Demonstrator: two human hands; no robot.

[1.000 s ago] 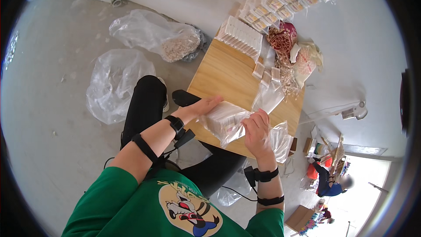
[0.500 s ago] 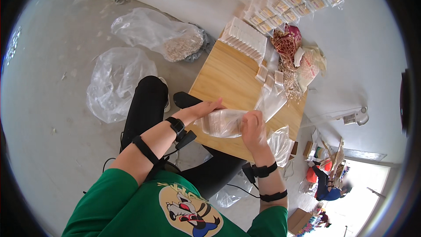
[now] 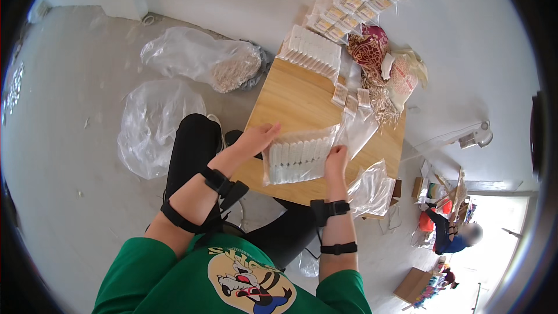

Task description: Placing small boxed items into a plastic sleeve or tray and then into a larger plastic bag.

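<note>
Between my hands a clear plastic bag (image 3: 299, 154) lies spread out at the near side of the table, with rows of small white packs inside it. My left hand (image 3: 261, 138) closes on the bag's left edge near its upper corner. At the opposite edge my right hand (image 3: 336, 161) is closed in a fist-like grip on the plastic. Just beyond the right hand, flat clear bags (image 3: 360, 131) rest on the table. Several small bundles of thin sticks (image 3: 350, 104) lie beside them.
The wooden table (image 3: 279, 102) carries a row of white packs (image 3: 311, 51) at its far edge. Loose sticks (image 3: 383, 102) spill near a red patterned cloth (image 3: 369, 43). Crumpled plastic (image 3: 372, 189) lies at the right. Large clear bags (image 3: 160, 125) sit on the floor; a person (image 3: 447, 232) sits far right.
The bag has turned and flattened, so its rows of white packs now show. Both hands have moved apart along its edges, the right one slightly lower. The whole view has shifted a little.
</note>
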